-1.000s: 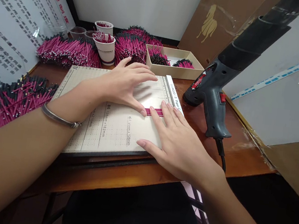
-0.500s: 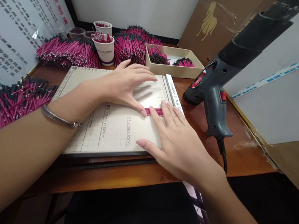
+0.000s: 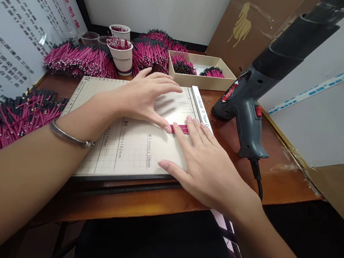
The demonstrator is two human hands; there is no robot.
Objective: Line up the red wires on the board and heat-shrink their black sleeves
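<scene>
Several thin pink wires [image 3: 179, 129] lie side by side on the cream paper cutter board [image 3: 134, 149], near its right edge. The thumb of my left hand [image 3: 147, 96] touches their left end, while its fingers are spread above the board. My right hand [image 3: 205, 163] rests over the right part of the wires, palm down, fingers stretched out and thumb apart. Its fingertips reach toward the cutter's white rail [image 3: 200, 107]. The right ends of the wires are hidden under the fingers.
A dark heat gun [image 3: 250, 109] stands on the wooden table [image 3: 279, 177] at the right. Behind the board are pink wire bundles [image 3: 82, 60], paper cups [image 3: 121, 56] and a cream box [image 3: 200, 81] with more wires. Another bundle [image 3: 24, 116] lies at the left.
The whole view has shifted slightly. Both hands keep nearly the same pose over the wires.
</scene>
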